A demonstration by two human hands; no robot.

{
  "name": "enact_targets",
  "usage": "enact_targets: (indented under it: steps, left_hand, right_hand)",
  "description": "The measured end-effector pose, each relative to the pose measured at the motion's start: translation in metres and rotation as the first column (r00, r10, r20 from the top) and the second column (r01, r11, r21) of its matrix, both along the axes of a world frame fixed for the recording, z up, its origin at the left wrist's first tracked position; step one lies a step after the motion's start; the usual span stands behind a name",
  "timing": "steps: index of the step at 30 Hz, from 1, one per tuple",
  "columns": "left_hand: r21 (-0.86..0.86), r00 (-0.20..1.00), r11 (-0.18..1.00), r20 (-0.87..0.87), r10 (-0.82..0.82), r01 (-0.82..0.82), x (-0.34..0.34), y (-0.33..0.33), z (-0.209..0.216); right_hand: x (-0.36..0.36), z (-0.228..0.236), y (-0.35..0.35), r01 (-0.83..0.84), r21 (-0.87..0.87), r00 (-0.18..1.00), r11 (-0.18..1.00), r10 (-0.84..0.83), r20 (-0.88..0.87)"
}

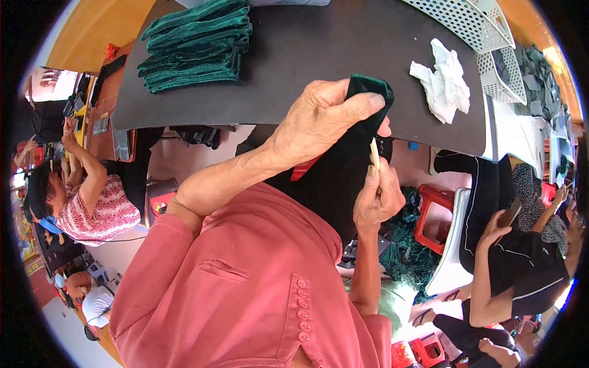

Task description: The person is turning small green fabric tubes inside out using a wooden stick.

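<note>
My left hand (328, 113) pinches the velvet (368, 125) by the table (294, 76); my right hand (380, 197) grips a stick (375, 152) just below. The velvet looks soft, light and limp, best pinched near its end.

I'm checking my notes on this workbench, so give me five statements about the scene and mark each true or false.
1. The left hand holds a green velvet piece. True.
2. The right hand is bare of any object. False: it grips a pale stick.
3. The velvet stack lies on the right side of the dark table. False: it lies on the left side.
4. A crumpled white piece lies on the table. True.
5. The person's top is bright yellow. False: it is pinkish red.
</note>
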State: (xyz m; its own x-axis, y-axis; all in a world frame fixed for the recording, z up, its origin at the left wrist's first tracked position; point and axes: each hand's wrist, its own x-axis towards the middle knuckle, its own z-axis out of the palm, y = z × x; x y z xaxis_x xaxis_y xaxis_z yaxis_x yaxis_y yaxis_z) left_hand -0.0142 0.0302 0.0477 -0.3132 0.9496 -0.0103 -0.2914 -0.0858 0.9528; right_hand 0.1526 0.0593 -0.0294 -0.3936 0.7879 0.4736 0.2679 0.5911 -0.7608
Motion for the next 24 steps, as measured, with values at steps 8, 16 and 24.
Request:
enact_targets:
  steps: [8, 16, 24]
  left_hand:
    - [0.073, 0.978, 0.995, -0.201, -0.051, 0.067, 0.005, 0.010, 0.000]
    - [-0.038, 0.991, 0.999, -0.134, 0.013, -0.018, 0.001, 0.007, 0.002]
    - [-0.036, 0.982, 0.998, -0.181, -0.058, 0.053, 0.007, 0.019, -0.010]
  right_hand:
    - [-0.005, -0.013, -0.013, -0.750, -0.619, 0.654, 0.233, 0.124, -0.746]
    - [-0.003, -0.010, -0.001, -0.182, -0.261, 0.980, 0.948, 0.155, -0.121]
    - [-0.001, -0.023, 0.014, -0.115, -0.230, 0.989, 0.966, 0.089, -0.120]
